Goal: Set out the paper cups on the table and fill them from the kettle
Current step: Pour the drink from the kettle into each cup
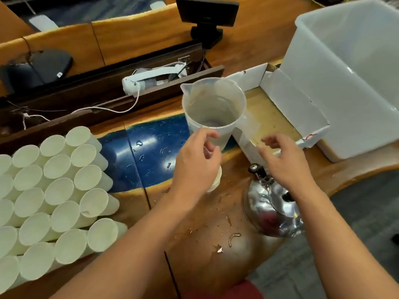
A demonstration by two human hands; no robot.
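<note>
Both forearms are extended over the table (211,244). Loosely curled, the left hand (195,167) hovers above a paper cup (216,180), seemingly gripping nothing; the right hand (285,160), half-open and empty, hovers above the kettle (272,210), presumably for its handle. More cups (58,190) are stacked far left; a clear jug (213,108) stands beyond.

We had one head-worn wide-angle view, close above the table (216,223), facing forward and down toward its far edge.
</note>
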